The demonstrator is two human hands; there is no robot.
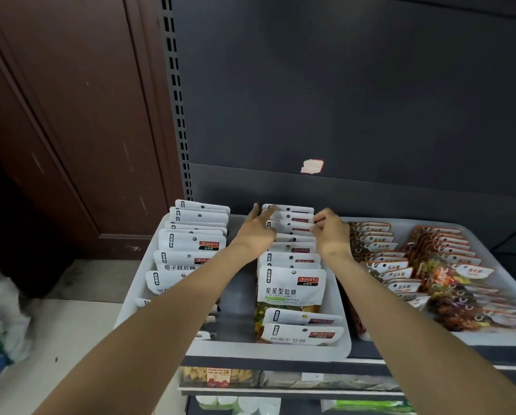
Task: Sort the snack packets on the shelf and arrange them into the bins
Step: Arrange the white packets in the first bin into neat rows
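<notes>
A white bin (268, 351) on the shelf holds two rows of white ZIRANPEI snack packets: a left row (190, 244) and a middle row (291, 283). My left hand (255, 227) reaches to the back of the middle row, fingers straight, touching the left edge of the rear packets (289, 218). My right hand (331, 232) has its fingers curled on the right edge of the same rear packets, pinching their tops. A second white bin (490, 336) to the right carries rows of brown and orange packets (406, 265).
Behind the bins rises the dark grey back panel (340, 100) of the shelf with a torn sticker (311, 166). A brown wooden door (71, 130) stands at left. Lower shelves (280, 381) hold more packets. White bags (2, 313) lie on the floor at left.
</notes>
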